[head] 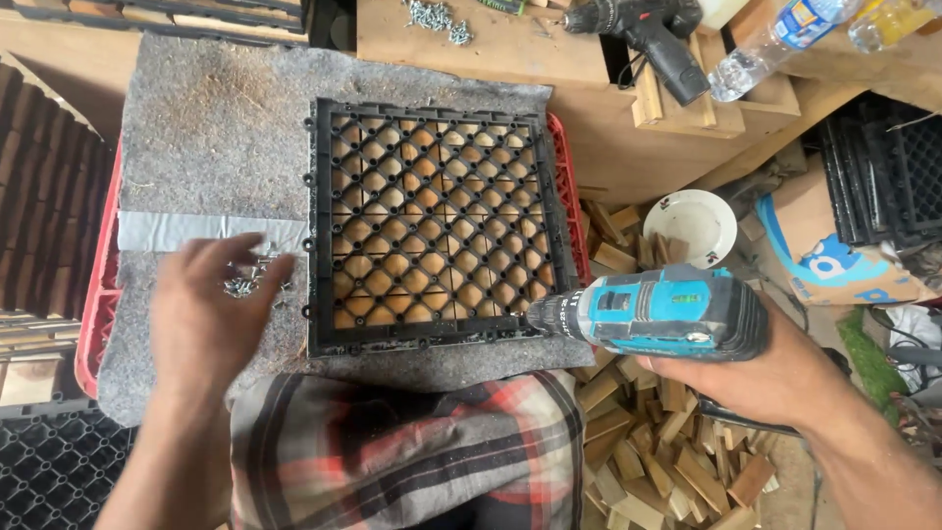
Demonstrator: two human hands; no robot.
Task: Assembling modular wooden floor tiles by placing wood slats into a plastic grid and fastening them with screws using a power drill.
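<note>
A black plastic lattice tile [432, 221] with wooden slats showing through lies on a grey felt mat [216, 128]. My right hand [775, 378] grips a teal and black cordless drill [657, 312], its chuck at the tile's lower right corner. My left hand [211, 309] hovers with fingers spread over a small pile of silver screws [250, 280] lying on the mat left of the tile; whether it holds any screw is hidden.
The mat rests on a red crate [96, 304]. A second drill [648, 34], loose screws [437, 18] and plastic bottles [775, 44] lie on the wooden bench behind. Wood offcuts [648, 461], a white bowl [702, 226] and stacked black tiles [888, 172] sit at right.
</note>
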